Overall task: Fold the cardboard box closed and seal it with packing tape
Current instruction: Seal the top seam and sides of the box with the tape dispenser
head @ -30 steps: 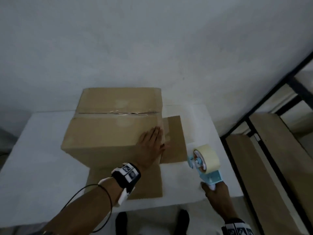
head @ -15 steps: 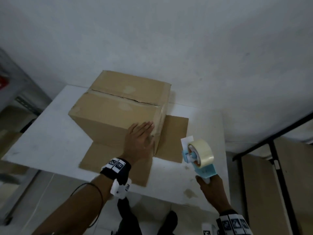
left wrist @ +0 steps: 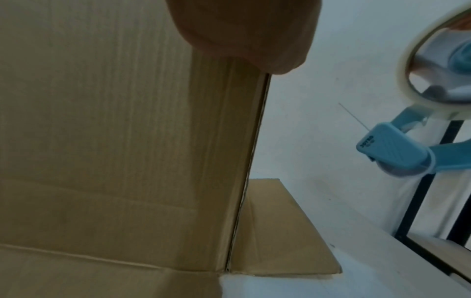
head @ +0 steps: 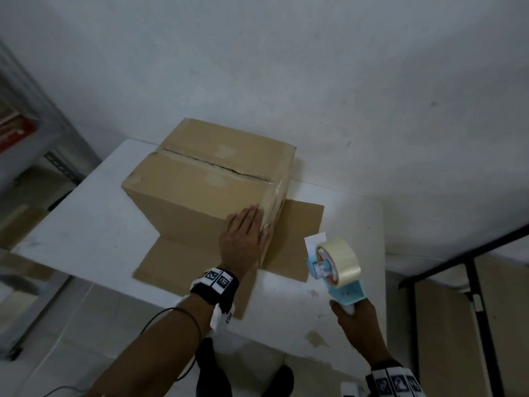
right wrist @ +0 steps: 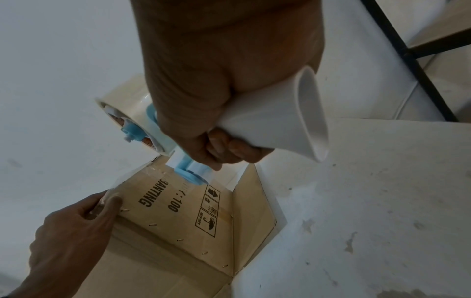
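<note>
At the far left a grey metal shelf (head: 34,133) is seen, and next to it the white table (head: 86,224) with the cardboard box (head: 200,193) on it. Since a second ago the box is seen from a new angle, with its corner turned toward the person, while the left hand has stayed flat on the same side wall. The tape dispenser has been lifted a little higher and nearer to the box. This most likely means the next strip of tape is about to be laid. The top flaps are folded shut and meet at a dark seam, and shiny tape is already seen on the right edge of the box. Two bottom flaps are spread flat on the table. The left hand (head: 244,239) is pressed on the near side of the box, by its right corner, with straight fingers. Further right, the blue tape dispenser (head: 337,267) is held up above the table, just beside the box but not touching it. Its white handle is gripped tightly by the right hand (head: 357,325).
</note>
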